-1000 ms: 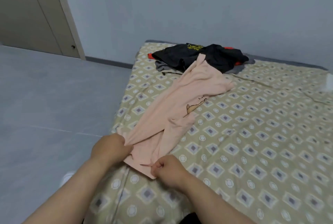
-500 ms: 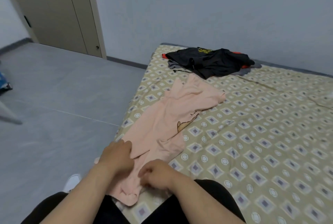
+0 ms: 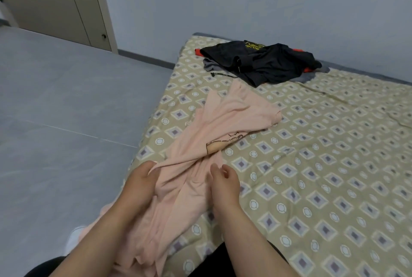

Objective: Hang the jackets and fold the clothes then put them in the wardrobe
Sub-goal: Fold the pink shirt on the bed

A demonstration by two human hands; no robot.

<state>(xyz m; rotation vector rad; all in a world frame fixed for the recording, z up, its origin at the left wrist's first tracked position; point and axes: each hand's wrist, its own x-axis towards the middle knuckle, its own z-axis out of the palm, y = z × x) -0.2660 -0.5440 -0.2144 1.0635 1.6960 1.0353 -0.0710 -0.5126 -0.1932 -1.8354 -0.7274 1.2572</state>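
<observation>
- On the near left corner of the bed (image 3: 334,165), the pink shirt (image 3: 223,120) lies in a twisted, bunched strip. Its far tip reaches just beside the dark clothes, and its near end spills over the mattress edge toward my lap.
- My left hand (image 3: 140,181) has its fingers curled round a fold on the shirt's left side, where the cloth draws into a tight ridge.
- My right hand (image 3: 224,187) lies against the shirt's right edge with fingers loosely bent. I cannot tell whether it pinches any cloth.
- The shirt looks thin, light and limp to me. It creases in long soft ridges and keeps no shape of its own, so I expect it to slide easily on the sheet and sag wherever I leave it unsupported.
- Gripping the middle would only bunch it more. I would take it by the hem corners or the two shoulders, one in each hand and well apart, then draw it flat. The printed figure (image 3: 223,143) tells me which face is up.
- The dark clothes (image 3: 263,60) sit heaped at the far end of the bed near the wall, a drawcord trailing out. They look heavier than the shirt.
- Across the grey floor (image 3: 66,98) stands a beige door (image 3: 55,2). I cannot tell whether it belongs to the wardrobe.
</observation>
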